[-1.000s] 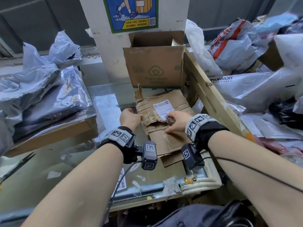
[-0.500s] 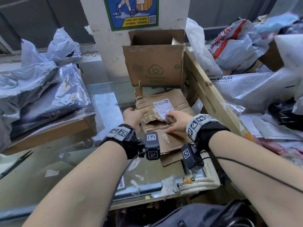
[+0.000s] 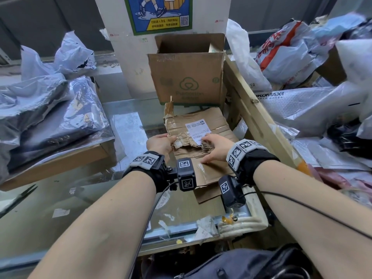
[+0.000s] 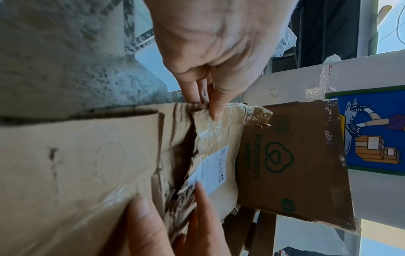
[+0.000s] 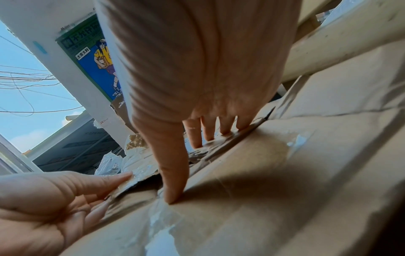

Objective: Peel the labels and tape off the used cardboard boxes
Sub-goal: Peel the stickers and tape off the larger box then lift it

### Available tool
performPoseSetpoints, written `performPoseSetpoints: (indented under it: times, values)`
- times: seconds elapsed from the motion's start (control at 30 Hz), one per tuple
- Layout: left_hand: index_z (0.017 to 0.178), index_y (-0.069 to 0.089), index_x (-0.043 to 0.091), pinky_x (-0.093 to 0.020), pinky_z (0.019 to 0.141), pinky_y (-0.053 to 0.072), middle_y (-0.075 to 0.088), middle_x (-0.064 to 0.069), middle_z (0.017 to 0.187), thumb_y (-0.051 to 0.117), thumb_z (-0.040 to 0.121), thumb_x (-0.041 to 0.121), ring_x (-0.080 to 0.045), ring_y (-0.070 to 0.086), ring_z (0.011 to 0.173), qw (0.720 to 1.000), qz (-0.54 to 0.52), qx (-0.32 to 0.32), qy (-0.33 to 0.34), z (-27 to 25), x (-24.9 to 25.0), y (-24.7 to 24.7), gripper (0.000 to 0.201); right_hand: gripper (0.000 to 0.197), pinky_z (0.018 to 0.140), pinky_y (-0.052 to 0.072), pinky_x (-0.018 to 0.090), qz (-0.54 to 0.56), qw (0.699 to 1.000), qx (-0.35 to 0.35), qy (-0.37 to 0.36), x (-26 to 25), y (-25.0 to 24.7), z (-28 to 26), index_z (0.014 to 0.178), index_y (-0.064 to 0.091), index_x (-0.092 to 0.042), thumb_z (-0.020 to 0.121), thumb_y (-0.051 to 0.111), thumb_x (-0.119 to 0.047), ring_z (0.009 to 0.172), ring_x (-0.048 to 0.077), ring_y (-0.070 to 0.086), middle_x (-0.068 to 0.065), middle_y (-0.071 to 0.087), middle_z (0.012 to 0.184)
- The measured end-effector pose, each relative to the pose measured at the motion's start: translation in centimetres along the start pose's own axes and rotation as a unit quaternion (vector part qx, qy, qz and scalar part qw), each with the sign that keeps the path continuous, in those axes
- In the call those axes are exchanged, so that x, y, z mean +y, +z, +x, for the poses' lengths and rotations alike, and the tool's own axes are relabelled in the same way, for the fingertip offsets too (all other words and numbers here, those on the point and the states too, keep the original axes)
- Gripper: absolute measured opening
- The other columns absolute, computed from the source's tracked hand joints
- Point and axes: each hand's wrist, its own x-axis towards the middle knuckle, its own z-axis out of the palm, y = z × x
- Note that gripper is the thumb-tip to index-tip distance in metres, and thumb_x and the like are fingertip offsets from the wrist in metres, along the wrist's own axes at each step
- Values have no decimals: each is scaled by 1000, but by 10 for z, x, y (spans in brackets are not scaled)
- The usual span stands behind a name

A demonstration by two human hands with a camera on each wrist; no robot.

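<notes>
Since a second ago, the left hand (image 3: 161, 142) has been moving from beside the flattened cardboard box (image 3: 205, 170) onto its torn left edge. That box is lying on the glass counter (image 3: 128, 125), in front of an upright open box (image 3: 186, 77). In the left wrist view, the thumb and fingers (image 4: 215, 102) are now pinching a crinkled strip of clear tape (image 4: 210, 129) at that edge, so peeling is probably about to begin. The right hand (image 3: 214, 147) is staying in place, fingers straight and spread, pressing the cardboard flat with fingertips on the near end of the white label (image 3: 198, 129). The label is still stuck down.
</notes>
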Motion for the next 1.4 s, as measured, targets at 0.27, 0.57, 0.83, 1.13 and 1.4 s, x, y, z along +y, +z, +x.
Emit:
performPoseSetpoints:
  times: [0.27,0.57,0.83,1.13,1.4]
  values:
    - [89,68,6,-27,70,52,65,-8,86,66,87,2,-11,55,70,993,114,-43,-1,-8,15,-12,5,77,107,35,30,-5,1000,-4,19,-9,-14,2,142,42,-13,76,78,-32,131,22,43,7,43,145]
    - [80,53,5,-40,83,56,63,-18,97,55,90,-7,-24,62,76,979,183,-92,-8,-7,44,-28,16,56,104,39,31,48,990,129,24,-23,-50,5,133,52,-12,83,70,-28,124,22,49,6,51,138]
    - [110,61,5,-34,75,54,66,-6,73,41,98,4,-17,63,65,968,210,-95,97,9,94,-33,23,62,112,27,37,-89,938,331,-49,-84,-86,29,143,34,-11,87,61,-17,138,27,24,10,29,150]
    - [111,56,8,-28,67,53,55,0,58,53,96,8,-8,51,45,960,206,-168,85,7,118,-66,16,79,116,15,48,-251,910,329,27,-121,-116,76,146,22,-10,80,65,-17,139,34,25,16,32,148]
    - [107,56,11,-32,80,54,63,-5,82,59,95,20,-14,60,69,958,243,-151,32,20,129,-100,15,22,105,30,45,-314,926,202,56,-133,-102,83,99,66,-13,86,49,-6,105,32,57,12,65,101]
